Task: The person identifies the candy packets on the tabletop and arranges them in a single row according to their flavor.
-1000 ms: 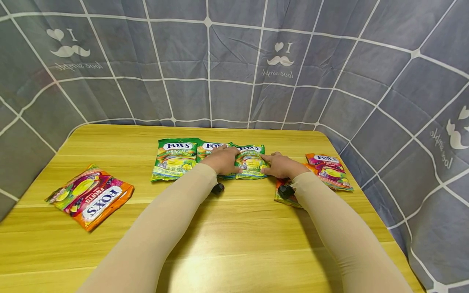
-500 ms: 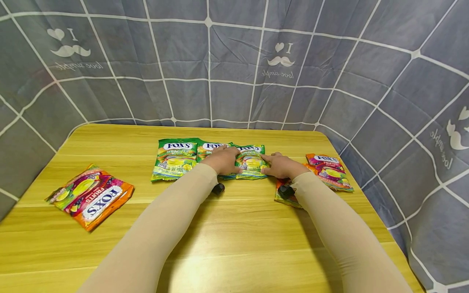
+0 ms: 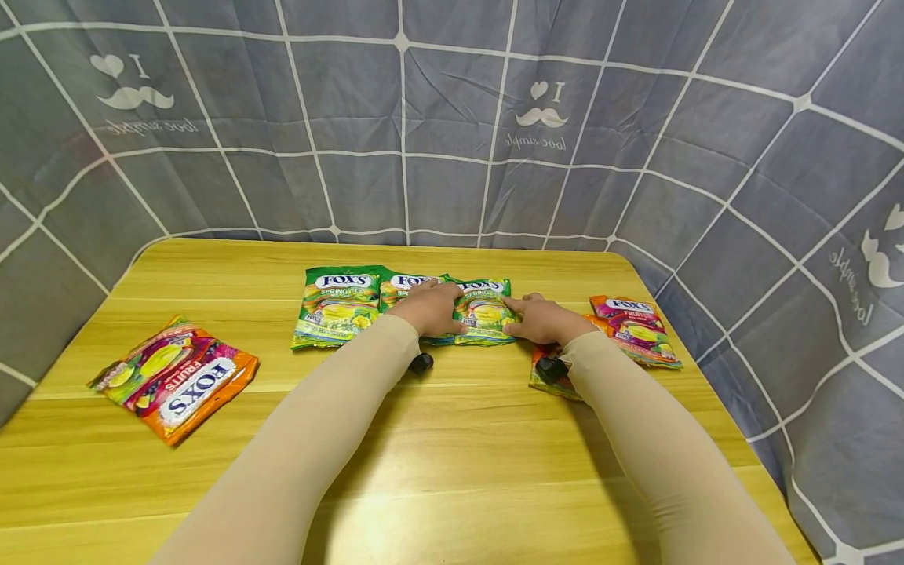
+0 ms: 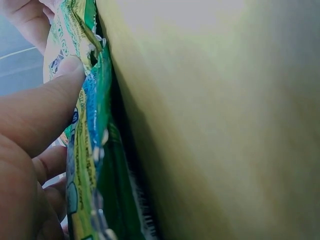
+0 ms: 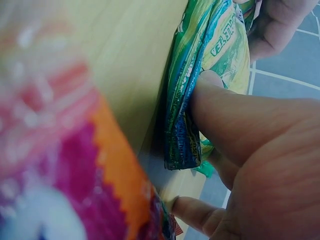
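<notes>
Three green candy bags lie side by side at the back middle of the table in the head view: a left bag (image 3: 340, 310), a middle bag (image 3: 402, 284) partly covered by my left hand, and a right bag (image 3: 487, 310). My left hand (image 3: 427, 308) rests across the middle and right bags, its thumb (image 4: 60, 95) on the wrapper in the left wrist view. Beside the right bag, my right hand (image 3: 544, 320) touches its right edge; the right thumb (image 5: 220, 105) presses on the wrapper. Neither hand's fingers curl round a bag.
An orange and purple candy bag (image 3: 176, 380) lies askew at the left. Another orange and purple bag (image 3: 639, 331) is at the right, and one more orange bag (image 3: 540, 377) lies partly under my right wrist. A grey checked curtain (image 3: 452, 196) stands behind the wooden table (image 3: 438, 471).
</notes>
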The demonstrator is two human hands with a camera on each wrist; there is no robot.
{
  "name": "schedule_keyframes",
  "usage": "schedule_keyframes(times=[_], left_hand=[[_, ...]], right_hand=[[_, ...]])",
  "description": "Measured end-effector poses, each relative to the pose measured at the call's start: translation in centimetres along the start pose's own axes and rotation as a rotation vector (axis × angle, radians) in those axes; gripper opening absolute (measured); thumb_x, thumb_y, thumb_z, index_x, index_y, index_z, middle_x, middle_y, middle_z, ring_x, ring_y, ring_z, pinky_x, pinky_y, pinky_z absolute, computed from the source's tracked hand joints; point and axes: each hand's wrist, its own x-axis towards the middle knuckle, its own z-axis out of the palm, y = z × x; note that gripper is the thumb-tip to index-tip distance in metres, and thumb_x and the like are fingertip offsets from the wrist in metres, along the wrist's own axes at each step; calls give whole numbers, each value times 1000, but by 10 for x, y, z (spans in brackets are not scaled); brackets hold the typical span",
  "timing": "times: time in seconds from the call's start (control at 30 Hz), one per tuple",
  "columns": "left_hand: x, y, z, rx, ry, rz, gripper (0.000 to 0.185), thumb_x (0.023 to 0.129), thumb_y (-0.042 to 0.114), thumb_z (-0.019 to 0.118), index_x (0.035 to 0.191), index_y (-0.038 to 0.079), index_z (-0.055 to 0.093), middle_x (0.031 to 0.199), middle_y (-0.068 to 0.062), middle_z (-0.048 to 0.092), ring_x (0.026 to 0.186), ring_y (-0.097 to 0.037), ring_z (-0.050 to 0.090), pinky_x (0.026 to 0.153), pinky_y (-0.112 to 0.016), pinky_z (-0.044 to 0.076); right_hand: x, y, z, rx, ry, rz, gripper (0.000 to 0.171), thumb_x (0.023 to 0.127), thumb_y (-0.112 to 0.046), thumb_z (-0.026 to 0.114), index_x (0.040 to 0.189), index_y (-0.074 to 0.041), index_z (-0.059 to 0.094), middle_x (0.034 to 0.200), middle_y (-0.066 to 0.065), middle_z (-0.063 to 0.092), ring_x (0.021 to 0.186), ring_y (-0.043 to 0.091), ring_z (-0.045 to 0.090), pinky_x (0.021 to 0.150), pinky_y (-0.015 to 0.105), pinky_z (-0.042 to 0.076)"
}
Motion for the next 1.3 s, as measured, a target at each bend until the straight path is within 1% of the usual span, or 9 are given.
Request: schedule_keyframes(times=[0.23, 0.57, 0.77, 0.9, 0.97, 1.07, 1.17, 1.2, 1.3], left_hand=[[-1, 1, 0, 7, 6, -1, 78, 99, 49, 71, 164, 19, 40, 171, -3, 37, 164, -37, 13, 133, -57, 12], [0, 5, -5, 45, -25, -11, 80, 99, 51, 70, 165, 19, 38, 172, -2, 35, 164, -37, 15, 132, -60, 13], [-5, -6, -10, 108, -5, 52, 79, 101, 53, 68, 164, 16, 37, 175, -8, 27, 164, -36, 19, 132, -59, 15], [-28, -24, -26, 134, 23, 87, 81, 102, 49, 67, 166, 11, 34, 174, -13, 27, 162, -36, 23, 133, -54, 19], [-43, -37, -37, 114, 22, 80, 82, 103, 47, 67, 167, 10, 31, 173, -14, 30, 161, -36, 27, 132, -52, 24], [-67, -60, -53, 78, 11, 49, 80, 104, 45, 66, 166, 9, 32, 171, -14, 34, 158, -37, 34, 127, -54, 32], [-92, -85, -65, 64, -16, -8, 79, 104, 44, 65, 166, 10, 31, 171, -16, 33, 155, -40, 37, 124, -59, 35], [-101, -93, -69, 59, -28, -26, 79, 105, 44, 65, 166, 9, 30, 171, -18, 32, 149, -42, 46, 121, -59, 39], [-129, -120, -78, 66, -35, -72, 79, 105, 43, 65, 165, 5, 31, 169, -24, 33, 147, -47, 46, 120, -63, 38]], right_hand=[[1, 1, 1, -1, 0, -1, 76, 108, -43, 57, 170, -26, 16, 172, 29, 17, 155, 56, 26, 126, 66, 27], [1, 3, -1, 21, 8, -3, 78, 107, -44, 59, 171, -24, 18, 171, 29, 19, 154, 51, 33, 127, 63, 27], [-1, 1, -1, 33, 57, -23, 82, 105, -41, 64, 170, -18, 21, 170, 29, 24, 155, 48, 33, 127, 61, 29], [-3, -10, -1, 7, 145, -60, 81, 105, -41, 64, 169, -13, 25, 169, 28, 29, 155, 49, 31, 127, 63, 28], [-4, -21, 0, -20, 196, -96, 78, 105, -41, 64, 168, -11, 28, 168, 27, 32, 156, 48, 30, 128, 63, 26], [-6, -43, 2, -16, 244, -155, 75, 105, -39, 64, 166, -9, 33, 168, 25, 35, 157, 46, 29, 129, 61, 23], [-7, -69, 7, 18, 256, -225, 70, 106, -36, 65, 164, -9, 37, 167, 21, 38, 159, 43, 27, 130, 60, 21], [-7, -78, 9, 30, 258, -252, 69, 106, -36, 65, 164, -10, 39, 167, 20, 39, 159, 42, 27, 130, 59, 22], [-8, -104, 17, 44, 257, -342, 64, 107, -34, 63, 162, -10, 42, 165, 17, 42, 159, 40, 29, 130, 59, 22]])
